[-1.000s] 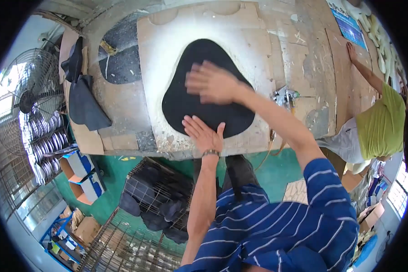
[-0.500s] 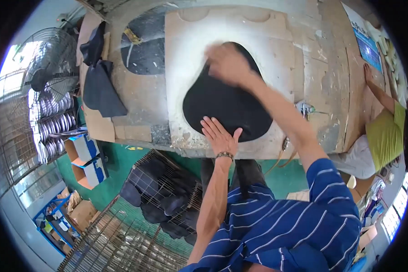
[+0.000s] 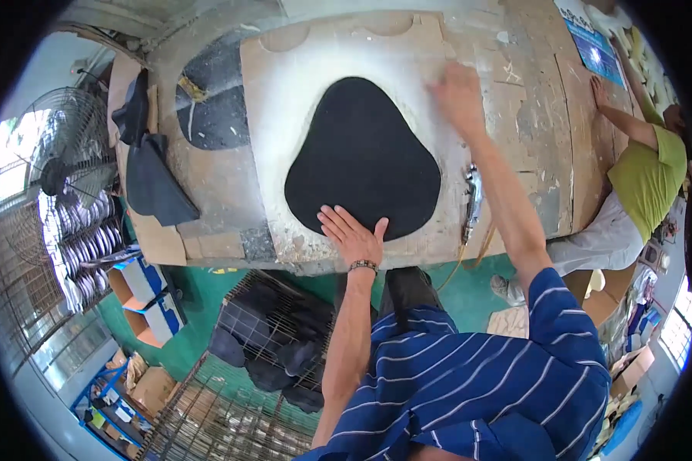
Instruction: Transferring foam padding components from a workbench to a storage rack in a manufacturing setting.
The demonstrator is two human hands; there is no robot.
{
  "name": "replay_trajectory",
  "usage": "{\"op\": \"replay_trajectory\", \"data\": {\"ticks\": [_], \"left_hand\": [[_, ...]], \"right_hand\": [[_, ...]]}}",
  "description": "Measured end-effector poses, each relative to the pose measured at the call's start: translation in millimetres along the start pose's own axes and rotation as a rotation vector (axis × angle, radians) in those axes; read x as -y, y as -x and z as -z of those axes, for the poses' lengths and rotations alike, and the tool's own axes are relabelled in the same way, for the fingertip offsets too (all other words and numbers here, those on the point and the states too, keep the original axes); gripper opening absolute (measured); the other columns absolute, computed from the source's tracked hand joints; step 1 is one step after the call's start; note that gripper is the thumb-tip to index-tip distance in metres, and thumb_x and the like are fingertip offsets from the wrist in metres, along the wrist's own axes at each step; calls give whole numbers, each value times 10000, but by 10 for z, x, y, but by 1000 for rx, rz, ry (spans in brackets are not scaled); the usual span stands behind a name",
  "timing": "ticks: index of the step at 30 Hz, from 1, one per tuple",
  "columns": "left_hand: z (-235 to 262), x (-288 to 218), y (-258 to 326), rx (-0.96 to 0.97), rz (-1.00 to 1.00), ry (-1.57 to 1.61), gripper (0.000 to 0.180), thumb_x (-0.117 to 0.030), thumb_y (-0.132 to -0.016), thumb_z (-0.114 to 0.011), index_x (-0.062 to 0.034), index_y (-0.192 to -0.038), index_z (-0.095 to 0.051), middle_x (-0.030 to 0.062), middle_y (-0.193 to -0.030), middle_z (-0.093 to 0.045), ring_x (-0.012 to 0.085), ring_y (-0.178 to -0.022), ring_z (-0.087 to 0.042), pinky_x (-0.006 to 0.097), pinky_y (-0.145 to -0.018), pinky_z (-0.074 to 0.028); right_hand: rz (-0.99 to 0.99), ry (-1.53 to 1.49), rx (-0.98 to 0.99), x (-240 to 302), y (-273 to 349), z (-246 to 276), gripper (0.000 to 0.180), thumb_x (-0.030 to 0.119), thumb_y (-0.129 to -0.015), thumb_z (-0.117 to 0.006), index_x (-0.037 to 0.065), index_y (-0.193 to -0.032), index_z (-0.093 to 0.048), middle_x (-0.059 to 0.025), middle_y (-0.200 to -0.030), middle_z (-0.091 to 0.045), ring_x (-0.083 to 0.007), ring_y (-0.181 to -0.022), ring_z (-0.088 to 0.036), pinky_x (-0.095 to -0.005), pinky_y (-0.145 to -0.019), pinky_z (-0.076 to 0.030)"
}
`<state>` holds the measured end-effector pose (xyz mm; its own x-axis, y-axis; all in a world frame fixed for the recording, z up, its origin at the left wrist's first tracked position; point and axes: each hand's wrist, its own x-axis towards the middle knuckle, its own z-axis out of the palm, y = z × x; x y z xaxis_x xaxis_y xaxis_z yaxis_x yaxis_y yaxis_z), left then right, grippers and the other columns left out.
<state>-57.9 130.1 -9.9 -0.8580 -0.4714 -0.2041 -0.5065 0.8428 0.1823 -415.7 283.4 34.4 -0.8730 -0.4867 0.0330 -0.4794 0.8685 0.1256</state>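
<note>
A black rounded-triangular pad (image 3: 365, 157) lies flat on a sheet of cardboard (image 3: 265, 77) coated with whitish residue. My left hand (image 3: 354, 234) rests spread on the pad's near edge, its thumb pointing away from the fingers; a beaded bracelet circles the wrist. Over the cardboard's right side, off the pad, is my right hand (image 3: 457, 100), slightly blurred, with its fingers apart and nothing visible in them. Below it, beside my forearm, a metal spray gun (image 3: 473, 196) with a thin hose hangs or lies near the bench's front edge; which one I cannot tell.
Dark fabric pieces (image 3: 158, 177) lie at the bench's left end. A wire rack (image 3: 269, 323) holding dark pieces stands below the front edge. At the right, a person in a yellow-green shirt (image 3: 646, 165) has a hand on the bench. A large fan (image 3: 61, 146) stands far left.
My right hand has moved off the pad to the right, uncovering the pad's far end. My left hand stays on the near edge. The whole view has shifted slightly, bringing the spray gun into clearer sight.
</note>
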Motion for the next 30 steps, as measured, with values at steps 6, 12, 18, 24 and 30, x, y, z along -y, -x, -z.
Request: {"op": "replay_trajectory", "data": {"ticks": [6,12,18,24,30], "left_hand": [[-23,33,6,9,16,5,1178,-753,-1009,-435,208,-1601,-99,436,-1689,-2,579,-1590,23,632,-1291,-60],[-65,-12,41,-10,-20,53,1203,-767,-997,-440,195,-1610,-57,420,-1698,18,566,-1594,47,637,-1289,-27],[-168,94,62,-53,-37,-25,1233,-796,-985,-421,193,-1611,-32,424,-1696,27,573,-1590,54,638,-1288,-17],[-288,-120,78,-20,-105,27,1287,-829,-958,-448,165,-1622,28,406,-1700,102,549,-1593,118,628,-1287,15],[-112,49,123,68,12,-19,1318,-872,-922,-453,146,-1638,-20,380,-1716,81,522,-1608,92,596,-1299,5]], "right_hand": [[-201,-315,-223,1,1179,325,357,253,-1000,-644,17,-1266,-676,-187,-1238,-696,-361,-1058,-691,-519,-938,-518],[-542,-432,-37,299,2679,234,545,183,-859,-818,-20,-1325,-622,-247,-1279,-596,-442,-1110,-650,-515,-912,-545],[-597,-508,59,75,2605,-80,599,123,-753,-890,-29,-1268,-623,-241,-1273,-563,-461,-1128,-640,-521,-903,-562],[-701,-554,66,-444,2850,-278,397,136,-782,-806,-57,-1095,-658,-284,-1202,-607,-509,-1069,-658,-531,-875,-586],[-858,-993,-140,-40,3554,1296,274,130,-819,-703,-58,-1005,-631,-139,-794,-655,-240,-682,-587,-406,-647,-477]]}}
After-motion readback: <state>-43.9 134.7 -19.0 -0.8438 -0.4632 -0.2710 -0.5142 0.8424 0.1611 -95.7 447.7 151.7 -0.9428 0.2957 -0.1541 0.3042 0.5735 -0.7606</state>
